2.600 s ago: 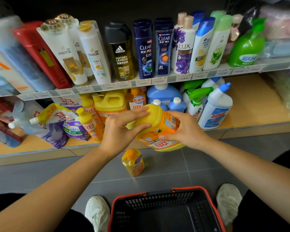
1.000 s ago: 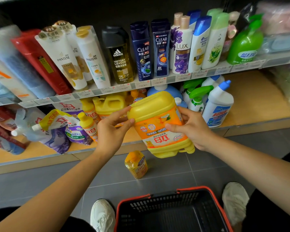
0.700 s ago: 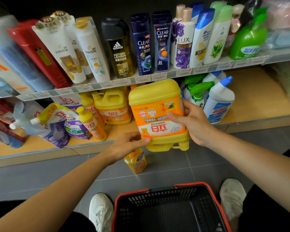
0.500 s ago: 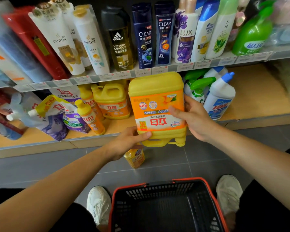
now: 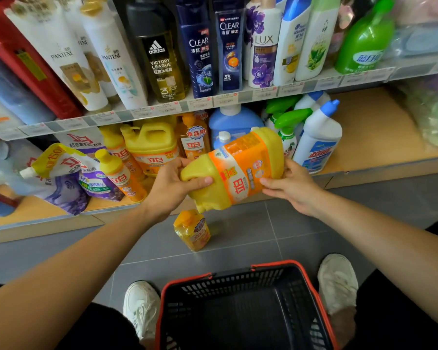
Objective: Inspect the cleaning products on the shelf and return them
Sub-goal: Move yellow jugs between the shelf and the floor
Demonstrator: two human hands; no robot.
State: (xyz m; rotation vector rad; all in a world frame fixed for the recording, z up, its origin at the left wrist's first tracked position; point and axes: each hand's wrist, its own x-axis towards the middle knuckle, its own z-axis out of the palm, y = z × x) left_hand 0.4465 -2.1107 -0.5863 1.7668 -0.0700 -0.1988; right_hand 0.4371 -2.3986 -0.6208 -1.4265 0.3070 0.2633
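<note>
Jug (image 5: 238, 168) is tilted on its side in the air just in front of the lower shelf (image 5: 364, 137). The left hand (image 5: 172, 188) grips its handle end, and the right hand (image 5: 291, 188) clamps its base end between thumb and fingers. Crowding the shelf behind: second jug (image 5: 149, 145) to the left, blue jug (image 5: 233, 120) straight behind, white bottle (image 5: 319, 142) just right. On the floor (image 5: 314, 218) below, a pouch (image 5: 192, 229), then the basket (image 5: 238, 271) nearer.

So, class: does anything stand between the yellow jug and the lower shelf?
Nothing visible does. The yellow jug, gripped by the left hand and right hand, hangs before the lower shelf, hiding the spot right behind it.
</note>
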